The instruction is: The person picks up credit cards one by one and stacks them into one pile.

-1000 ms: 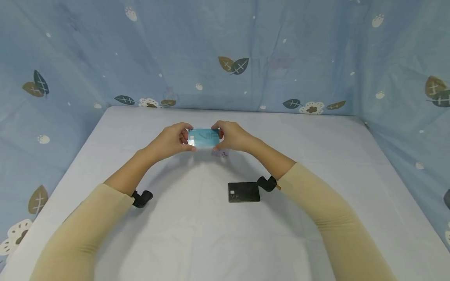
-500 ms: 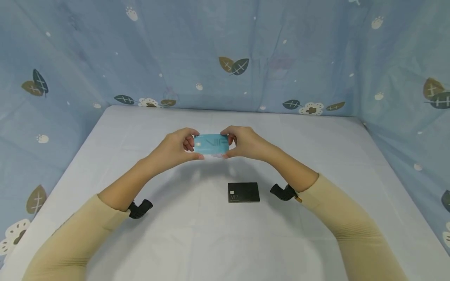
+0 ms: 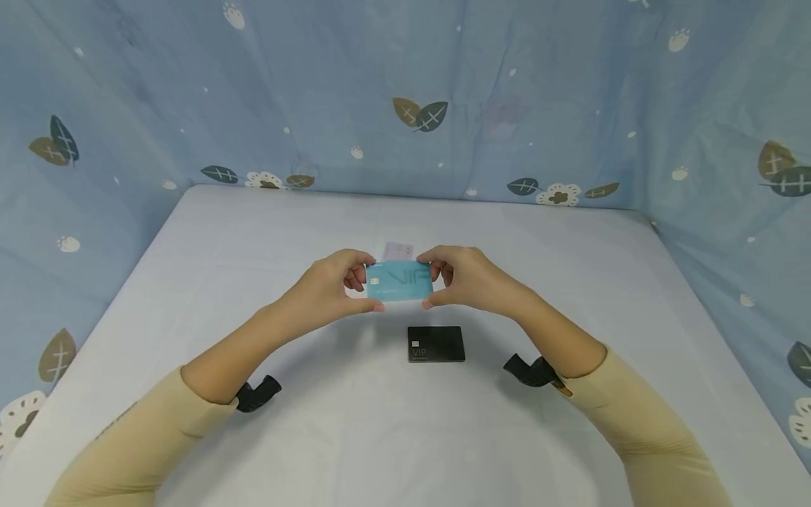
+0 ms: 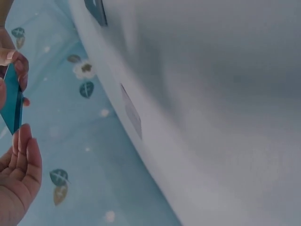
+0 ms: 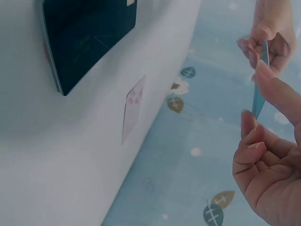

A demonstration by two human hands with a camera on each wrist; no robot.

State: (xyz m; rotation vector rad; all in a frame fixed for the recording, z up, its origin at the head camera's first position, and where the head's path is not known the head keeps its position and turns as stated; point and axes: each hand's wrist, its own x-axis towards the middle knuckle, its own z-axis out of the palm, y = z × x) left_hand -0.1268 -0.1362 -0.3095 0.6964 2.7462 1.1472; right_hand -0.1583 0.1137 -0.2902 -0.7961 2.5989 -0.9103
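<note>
A light-blue card marked VIP, with a small chip square at its left, is held up over the table in the head view. My left hand pinches its left end between thumb and fingers. At the other end, my right hand grips the card the same way. Both wrist views show the blue card nearly edge-on. Below it, nearer me, a black VIP card lies flat on the white tabletop. Just behind the blue card a pale card with pinkish print lies partly hidden.
The white-covered table ends at a blue curtain with leaf and flower prints, which also hangs along both sides. A black wrist camera sits under the left sleeve, another black camera under the right.
Both hands have brought the blue card toward me and slightly to the right. The pale card behind it now shows above its top edge. The black card stays in place.
</note>
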